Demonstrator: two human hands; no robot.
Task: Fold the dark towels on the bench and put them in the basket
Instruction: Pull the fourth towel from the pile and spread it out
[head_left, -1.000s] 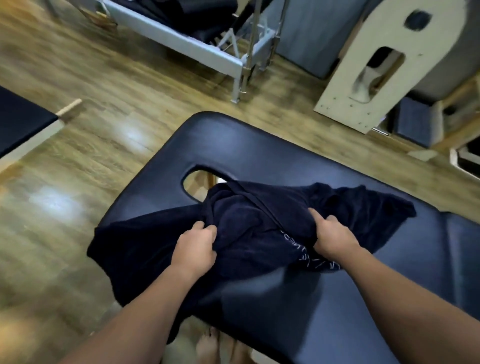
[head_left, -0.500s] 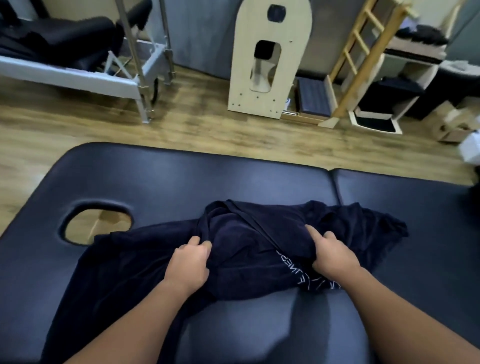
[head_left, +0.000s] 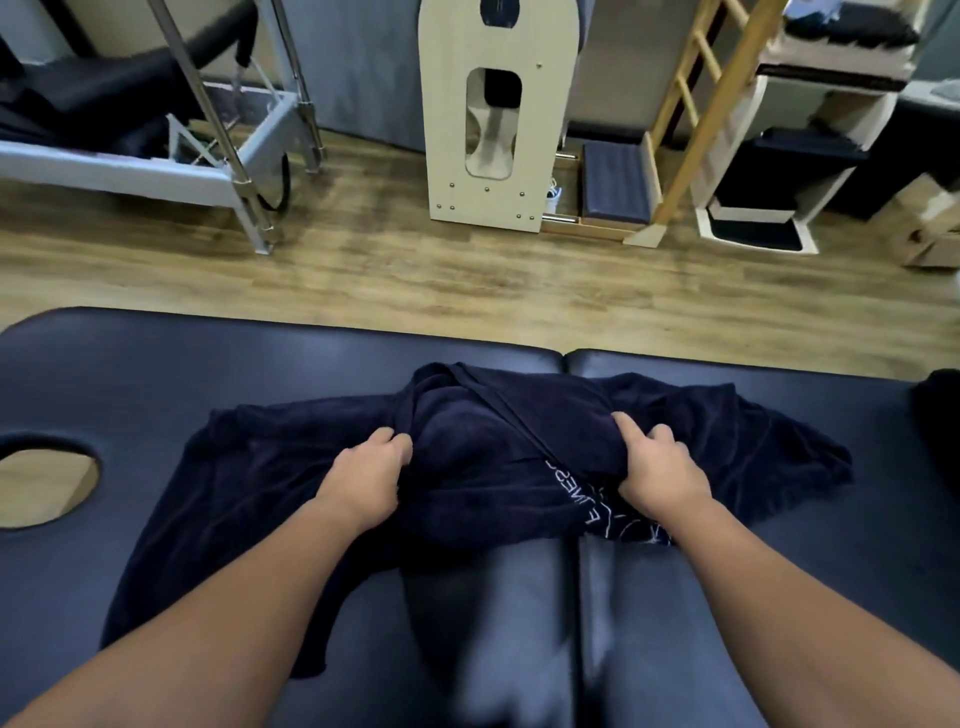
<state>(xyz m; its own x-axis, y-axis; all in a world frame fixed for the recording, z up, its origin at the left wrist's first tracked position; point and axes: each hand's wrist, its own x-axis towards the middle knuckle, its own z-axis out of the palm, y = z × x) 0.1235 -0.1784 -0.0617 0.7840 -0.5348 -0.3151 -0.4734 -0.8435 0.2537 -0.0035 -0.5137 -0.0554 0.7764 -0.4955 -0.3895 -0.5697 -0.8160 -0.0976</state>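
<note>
Clutching the rumpled dark towel (head_left: 483, 467), left hand (head_left: 363, 480) and right hand (head_left: 657, 475) grip mid-bench (head_left: 156, 364), bare padding around.

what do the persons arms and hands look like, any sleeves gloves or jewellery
Both forearms are bare right to the frame's lower edge, with no sleeve showing. The left hand and right hand wear no gloves, and no ring, watch or wristband shows on either.
</note>
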